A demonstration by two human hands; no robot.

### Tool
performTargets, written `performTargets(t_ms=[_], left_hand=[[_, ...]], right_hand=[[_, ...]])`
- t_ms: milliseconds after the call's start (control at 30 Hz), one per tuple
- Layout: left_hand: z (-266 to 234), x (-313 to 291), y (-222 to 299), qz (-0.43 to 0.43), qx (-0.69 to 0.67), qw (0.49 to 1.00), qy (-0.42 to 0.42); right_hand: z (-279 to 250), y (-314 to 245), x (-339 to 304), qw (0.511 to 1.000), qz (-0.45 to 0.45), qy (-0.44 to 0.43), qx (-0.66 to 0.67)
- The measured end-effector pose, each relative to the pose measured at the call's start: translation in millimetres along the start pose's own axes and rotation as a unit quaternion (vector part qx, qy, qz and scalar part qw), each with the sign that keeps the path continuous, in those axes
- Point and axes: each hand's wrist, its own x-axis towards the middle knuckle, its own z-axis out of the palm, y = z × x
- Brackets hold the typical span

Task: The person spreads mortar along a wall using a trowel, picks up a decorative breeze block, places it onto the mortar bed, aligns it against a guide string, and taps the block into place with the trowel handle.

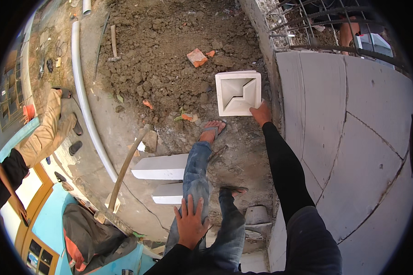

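My right hand [261, 113] grips the lower right corner of a square, cream-white ventilation block [231, 109] with a stepped opening. Some of its fingers are hidden behind the block's edge. The block is over the edge of the loose soil, just beyond my sandalled foot [211, 130] and beside the wall. My left hand [191, 223] lies flat on my jeans above the left knee, fingers spread, holding nothing.
A wall of large grey blocks [326, 123] runs along the right, with steel bars [326, 23] at its far end. White blocks [160, 167], a curved wooden handle [128, 160], a long pipe [80, 82] and brick pieces [197, 57] lie about. Another person [46, 133] stands left.
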Motion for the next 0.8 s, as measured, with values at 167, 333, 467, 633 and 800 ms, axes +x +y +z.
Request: performTargets(t_ms=[167, 333, 467, 633, 800], left_hand=[[-5, 11, -4, 0.004, 0.015, 1.0, -0.012], [-20, 17, -8, 0.004, 0.02, 1.0, -0.009], [-30, 22, -12, 0.037, 0.012, 0.999, 0.004], [1, 45, -45, 0.077, -0.076, 0.994, 0.02], [0, 89, -31, -0.101, -0.6, 0.781, -0.142]], right_hand=[[11, 21, 34, 1.0, -0.004, -0.015, 0.015], [12, -19, 3, 0.998, -0.026, 0.015, -0.046], [-37, -67, -39, 0.993, 0.071, 0.026, -0.094], [-63, -50, -147, 0.976, 0.179, -0.112, -0.059], [-157, -35, -315, 0.979, 0.181, -0.076, -0.062]])
